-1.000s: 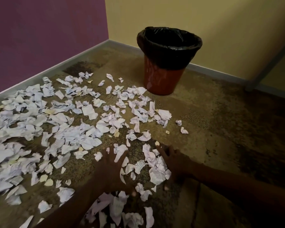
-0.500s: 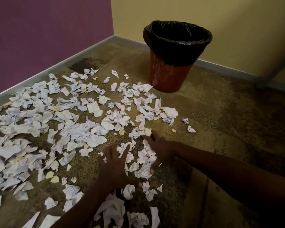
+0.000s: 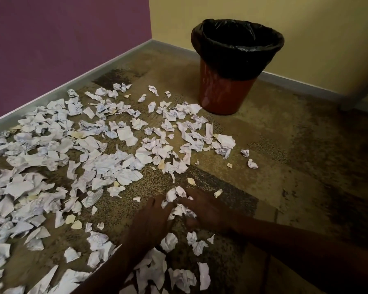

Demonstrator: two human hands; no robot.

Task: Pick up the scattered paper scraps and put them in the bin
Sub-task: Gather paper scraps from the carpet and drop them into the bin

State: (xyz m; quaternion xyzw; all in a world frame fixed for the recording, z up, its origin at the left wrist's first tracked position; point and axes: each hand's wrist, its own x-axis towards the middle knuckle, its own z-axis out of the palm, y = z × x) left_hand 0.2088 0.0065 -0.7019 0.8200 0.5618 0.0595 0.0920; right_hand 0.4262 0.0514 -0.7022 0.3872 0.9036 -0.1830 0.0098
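Several white crumpled paper scraps [image 3: 123, 175] lie spread over the brown carpet, thickest at the left. A small heap of scraps [image 3: 179, 201] sits pressed between my two hands near the bottom centre. My left hand [image 3: 151, 217] cups the heap from the left, fingers spread. From the right, my right hand [image 3: 204, 209] closes on the same heap. The red bin [image 3: 223, 92] with a black liner stands upright at the back, its mouth open. More scraps [image 3: 179, 274] lie under my forearms.
A purple wall [image 3: 62, 39] with a grey skirting runs along the left. A yellow wall [image 3: 317, 28] stands behind the bin. Bare carpet [image 3: 306, 166] stretches to the right of the scraps, with two stray scraps [image 3: 250, 160] on it.
Both hands have come together and drawn the loose scraps between them into one small heap. The view has shifted a little, so the bin sits further right.
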